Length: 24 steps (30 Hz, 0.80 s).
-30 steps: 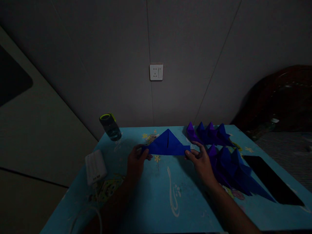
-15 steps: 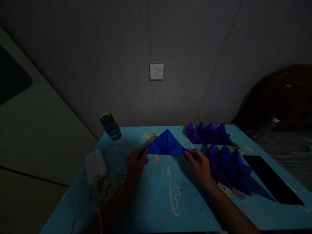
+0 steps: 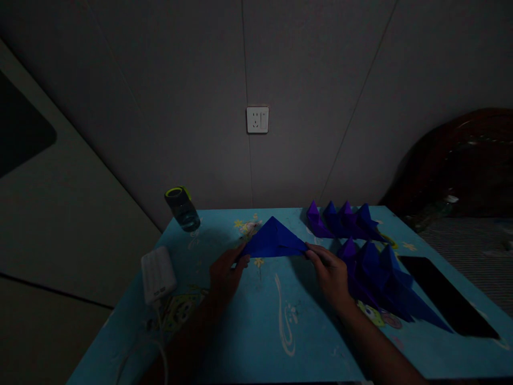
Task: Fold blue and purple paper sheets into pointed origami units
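A folded blue paper hat shape [image 3: 274,239], triangular with its peak pointing away from me, is held between both hands over the table. My left hand [image 3: 226,270] pinches its left corner between thumb and fingers. The right corner is gripped by my right hand [image 3: 329,270], thumb below and fingers on top. Right of it stand folded paper boats in purple and blue: a back row [image 3: 344,222] near the wall and a front row [image 3: 374,272] beside my right forearm. Parts of the front row are hidden behind one another.
A water bottle [image 3: 183,211] with a yellow-green rim stands at the back left. Nearer lies a white power bank [image 3: 157,275] with a cable. A black flat slab [image 3: 449,294] lies along the right of the blue patterned table [image 3: 304,342]. A wall socket [image 3: 257,120] is above.
The paper's peak has moved slightly left and toward me, and the slit down its front has changed shape. Both hands keep hold of the corners, shifted slightly.
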Motion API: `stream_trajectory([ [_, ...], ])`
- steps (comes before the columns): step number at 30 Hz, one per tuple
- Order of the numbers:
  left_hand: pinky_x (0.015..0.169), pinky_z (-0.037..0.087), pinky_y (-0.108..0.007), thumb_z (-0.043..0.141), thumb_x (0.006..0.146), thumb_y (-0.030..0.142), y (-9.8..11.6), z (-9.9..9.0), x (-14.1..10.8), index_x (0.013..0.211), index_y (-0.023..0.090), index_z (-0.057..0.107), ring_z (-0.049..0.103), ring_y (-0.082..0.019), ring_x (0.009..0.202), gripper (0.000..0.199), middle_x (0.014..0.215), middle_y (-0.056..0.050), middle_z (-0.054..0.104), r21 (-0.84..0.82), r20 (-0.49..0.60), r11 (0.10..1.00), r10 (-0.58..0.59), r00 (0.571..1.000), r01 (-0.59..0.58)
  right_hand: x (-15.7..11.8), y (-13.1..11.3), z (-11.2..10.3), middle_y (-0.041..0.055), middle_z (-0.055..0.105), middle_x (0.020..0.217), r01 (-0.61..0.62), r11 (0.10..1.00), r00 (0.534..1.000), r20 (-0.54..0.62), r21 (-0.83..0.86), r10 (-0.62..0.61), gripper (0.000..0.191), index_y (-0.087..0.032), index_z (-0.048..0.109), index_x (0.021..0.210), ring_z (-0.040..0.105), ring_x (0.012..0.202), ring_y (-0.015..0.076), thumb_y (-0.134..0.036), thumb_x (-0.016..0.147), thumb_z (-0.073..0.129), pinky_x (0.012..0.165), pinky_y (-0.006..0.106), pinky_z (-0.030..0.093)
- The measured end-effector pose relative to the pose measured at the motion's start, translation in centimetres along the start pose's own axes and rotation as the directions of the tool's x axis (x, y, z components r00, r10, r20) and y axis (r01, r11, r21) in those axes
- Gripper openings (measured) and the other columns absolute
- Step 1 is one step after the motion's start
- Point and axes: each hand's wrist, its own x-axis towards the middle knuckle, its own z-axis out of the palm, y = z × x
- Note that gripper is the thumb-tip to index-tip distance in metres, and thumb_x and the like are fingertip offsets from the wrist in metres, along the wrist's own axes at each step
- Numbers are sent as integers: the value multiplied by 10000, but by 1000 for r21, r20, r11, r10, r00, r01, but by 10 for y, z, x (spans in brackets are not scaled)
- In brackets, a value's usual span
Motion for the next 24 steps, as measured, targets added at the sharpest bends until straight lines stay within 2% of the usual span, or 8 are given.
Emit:
stream_trajectory([
  [5,762,596,-269,602,901,247,1,4,-3,1155,206,668,736,-172,824,265,990,-68,765,158,13,968,196,981,-195,-4,3,2,66,754,849,34,993,998,-44,-111,-39,230,-203,740,909,697,748,220,-389,874,609,732,352,549],
  [9,862,583,-307,572,912,175,12,6,-4,1217,208,629,716,-187,963,312,1112,-86,734,189,11,942,282,959,-279,-13,2,13,61,756,835,16,992,999,34,-128,-12,242,-202,723,938,702,742,219,-396,892,585,704,329,540],
  [12,924,562,-325,536,923,137,23,8,-6,1297,178,566,668,-192,1084,377,1181,-108,702,145,81,927,338,938,-347,-21,-2,25,60,755,865,-33,997,991,125,-64,41,235,-203,698,970,702,767,214,-396,894,586,694,307,534],
  [16,1017,508,-396,498,932,117,36,14,-10,1343,142,513,553,-217,1252,412,1267,-118,655,103,239,880,430,871,-463,-30,-9,40,53,742,865,-154,977,971,208,149,121,205,-203,640,921,691,797,199,-402,879,617,724,290,527],
  [20,1083,428,-499,503,930,147,45,21,-13,1306,131,539,478,-260,1320,378,1337,-122,605,187,386,847,403,830,-498,-30,-17,45,60,739,949,-259,886,945,292,385,149,259,-211,623,989,685,878,204,-434,859,643,819,319,524],
  [24,1098,388,-543,493,936,202,50,23,-14,1350,135,500,402,-287,1373,419,1430,-139,512,233,478,844,332,813,-482,-25,-19,41,81,731,1057,-312,859,923,345,405,172,359,-220,673,1080,683,945,239,-487,842,649,906,389,514],
])
